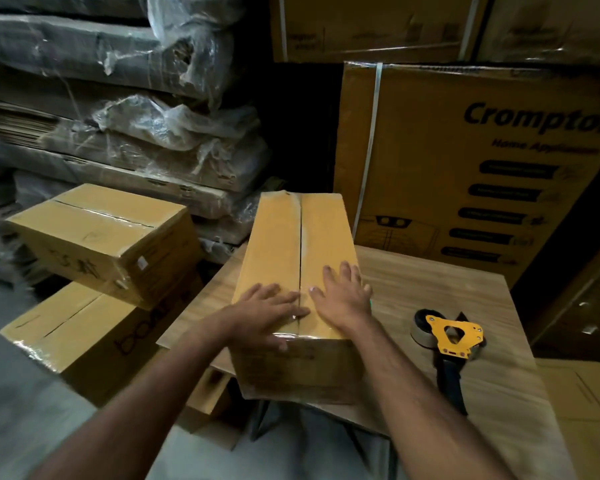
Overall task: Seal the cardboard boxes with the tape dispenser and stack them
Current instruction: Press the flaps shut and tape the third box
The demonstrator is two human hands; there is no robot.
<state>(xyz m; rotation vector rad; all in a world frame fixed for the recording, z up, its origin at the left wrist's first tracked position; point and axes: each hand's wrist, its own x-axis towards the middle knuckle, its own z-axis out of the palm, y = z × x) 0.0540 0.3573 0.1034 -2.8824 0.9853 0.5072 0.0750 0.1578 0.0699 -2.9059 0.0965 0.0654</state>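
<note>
Left hand [274,306] lies flat, fingers straight and spread, on the near end of the box [297,271] top, fingertips across the centre seam. Right hand [342,294] is flat too, fingers spread, just at 3 o'clock of the seam. Both press down, neither grips anything.

The box sits on a wooden table [430,289], long axis running 6 to 12 o'clock. Glossy tape shows along the seam and over the near edge, so my read is the step in hand is smoothing down the tape, sealing almost done.

Dispenser [454,337] lies on the table at 3 o'clock of the box, apart from it, yellow frame up, handle pointing to 6. Nobody holds it.

Stack [97,271] at 9 o'clock: 2 taped boxes, the upper one skewed on the lower.

Next move, as I judge it: shift both hands to the box sides, lift, carry to 9 o'clock, set on top of the 2. The skewed top box means a poor seat; square it up first.

Writing: the big carton [465,168] at 1 o'clock reads "Crompton", with "Home Appli..." below, the rest blurred. Dark marker scrawl on the stack boxes, not legible. Faint print on the box's near face, unreadable.
</note>
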